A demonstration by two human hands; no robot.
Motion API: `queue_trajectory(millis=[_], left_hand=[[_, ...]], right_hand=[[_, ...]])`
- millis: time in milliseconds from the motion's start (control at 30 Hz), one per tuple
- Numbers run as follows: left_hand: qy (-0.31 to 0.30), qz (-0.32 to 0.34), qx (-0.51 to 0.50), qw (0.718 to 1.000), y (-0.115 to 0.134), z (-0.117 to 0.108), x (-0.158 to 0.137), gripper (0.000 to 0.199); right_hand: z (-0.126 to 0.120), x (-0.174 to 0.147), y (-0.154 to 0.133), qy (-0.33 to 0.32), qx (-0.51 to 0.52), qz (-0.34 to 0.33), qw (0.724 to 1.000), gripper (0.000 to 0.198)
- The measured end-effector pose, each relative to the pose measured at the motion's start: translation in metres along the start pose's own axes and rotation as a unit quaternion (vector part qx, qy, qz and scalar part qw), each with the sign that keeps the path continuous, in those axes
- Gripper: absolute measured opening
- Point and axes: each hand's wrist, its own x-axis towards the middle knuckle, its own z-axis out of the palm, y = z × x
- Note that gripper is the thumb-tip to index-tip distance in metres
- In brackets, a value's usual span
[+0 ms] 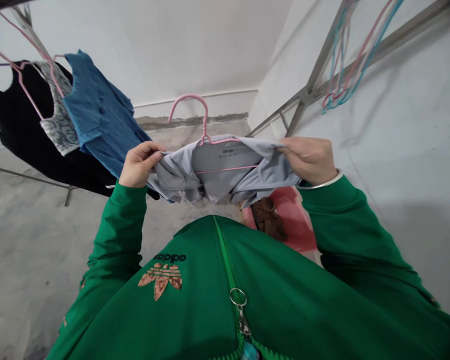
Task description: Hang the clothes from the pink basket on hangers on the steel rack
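Note:
A light grey garment [180, 165] with an open neckline is on a pink hanger [206, 117], whose hook rises above the collar. Part of the hanger's lower bar crosses inside the neck opening. My left hand [140, 162] pinches the fabric at the left shoulder between thumb and fingers. At the opposite shoulder, my right hand [310, 159] is closed on the cloth. The garment is stretched between the two hands in front of my chest, and its lower part hangs out of sight.
On the left hang a blue garment [97, 112], a grey patterned one [60, 132] and a black one [26, 115]. Pink and blue hangers [347, 92] dangle from a metal frame [303, 95] at upper right. A pink basin [298, 220] with brown cloth [268, 220] sits below.

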Motion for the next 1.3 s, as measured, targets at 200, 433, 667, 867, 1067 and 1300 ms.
queue_trajectory(millis=[200, 433, 667, 867, 1067, 1300], left_hand=[[0.098, -0.028, 0.086, 0.991, -0.007, -0.011, -0.023, 0.012], [0.158, 0.144, 0.406, 0.889, 0.014, -0.003, -0.035, 0.018], [-0.018, 0.183, 0.389, 0.903, 0.0, 0.0, -0.019, 0.018], [-0.029, 0.212, 0.339, 0.916, 0.003, -0.012, -0.027, 0.027], [0.032, 0.277, 0.363, 0.889, -0.003, -0.022, -0.033, 0.026], [0.052, 0.259, 0.431, 0.863, 0.017, -0.004, -0.036, 0.045]], right_hand=[[-0.003, -0.004, -0.001, 0.008, -0.01, 0.007, 1.0, 0.033], [-0.002, -0.002, -0.006, 0.027, -0.016, -0.019, 0.999, 0.034], [-0.003, -0.007, -0.007, 0.03, -0.013, -0.02, 0.999, 0.031], [-0.001, -0.012, -0.006, 0.045, 0.007, -0.005, 0.999, 0.032], [-0.003, -0.012, -0.005, 0.03, 0.03, 0.036, 0.998, 0.035], [0.004, -0.013, -0.004, 0.066, 0.024, -0.018, 0.997, 0.025]])
